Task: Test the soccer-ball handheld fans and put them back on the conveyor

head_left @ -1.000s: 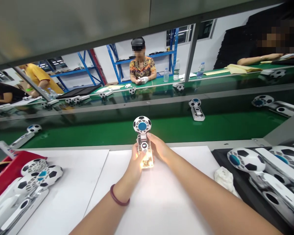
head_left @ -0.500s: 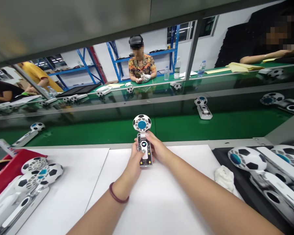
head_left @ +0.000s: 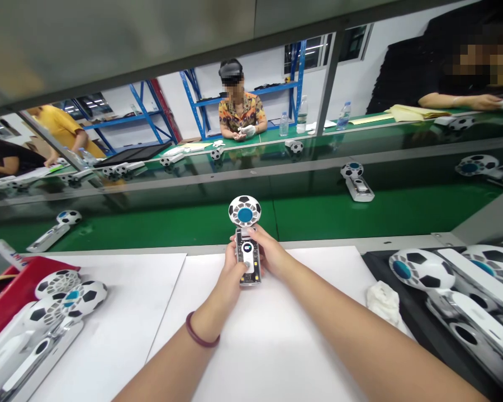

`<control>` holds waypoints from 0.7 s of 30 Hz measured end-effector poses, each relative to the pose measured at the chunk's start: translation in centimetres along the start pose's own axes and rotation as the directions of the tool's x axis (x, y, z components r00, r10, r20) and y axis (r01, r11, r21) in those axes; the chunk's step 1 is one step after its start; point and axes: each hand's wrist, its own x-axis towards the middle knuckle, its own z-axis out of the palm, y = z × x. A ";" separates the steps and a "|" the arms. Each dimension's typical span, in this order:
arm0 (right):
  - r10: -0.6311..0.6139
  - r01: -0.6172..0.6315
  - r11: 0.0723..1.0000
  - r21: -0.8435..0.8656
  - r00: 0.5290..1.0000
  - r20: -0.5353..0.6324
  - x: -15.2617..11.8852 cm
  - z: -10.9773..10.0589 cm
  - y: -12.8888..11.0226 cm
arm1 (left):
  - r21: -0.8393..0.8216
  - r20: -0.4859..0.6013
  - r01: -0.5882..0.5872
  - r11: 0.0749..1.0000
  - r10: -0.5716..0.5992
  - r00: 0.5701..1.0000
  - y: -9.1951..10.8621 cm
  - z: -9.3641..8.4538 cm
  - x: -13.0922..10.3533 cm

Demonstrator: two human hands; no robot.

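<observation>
A handheld fan [head_left: 245,213] with a round head patterned like a football is held upright in front of me, its small round display lit. My left hand [head_left: 233,269] is closed round the left side of its clear handle, thumb on the front by the button. My right hand [head_left: 269,249] grips the handle's right side near the neck, with the thumb just under the head. The fingers behind the handle are hidden. Below the fan lies a white work sheet [head_left: 276,346].
Similar fans [head_left: 86,298] lie left by a red bin [head_left: 29,279]; more fans [head_left: 423,271] rest on a black tray [head_left: 411,329] at right, near a crumpled white cloth [head_left: 383,301]. Beyond, a green conveyor [head_left: 184,223] carries fans [head_left: 360,190]. Co-workers sit opposite.
The digits on the held fan's display have changed. Fans on the near conveyor have shifted right, and those on the far line slightly left. Both my hands keep the same grip.
</observation>
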 end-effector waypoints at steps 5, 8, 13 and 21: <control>0.032 -0.033 0.999 -0.008 0.999 -0.030 -0.2 0.3 -0.4 | 0.005 0.021 0.003 1.000 -0.003 1.000 -0.1 -0.2 0.1; 0.072 -0.074 0.997 -0.030 0.996 -0.045 -0.2 0.4 -0.8 | -0.014 0.057 -0.012 1.000 0.013 0.998 -0.3 -0.6 0.2; 0.074 -0.074 0.997 -0.003 0.997 -0.025 -0.1 -0.1 -2.1 | -0.003 0.124 -0.029 1.000 0.030 0.992 -0.7 -1.0 0.5; 0.107 -0.106 0.994 -0.035 0.994 0.004 -0.1 0.1 -2.9 | 0.040 0.212 -0.014 0.999 0.005 0.977 -1.1 -1.3 0.3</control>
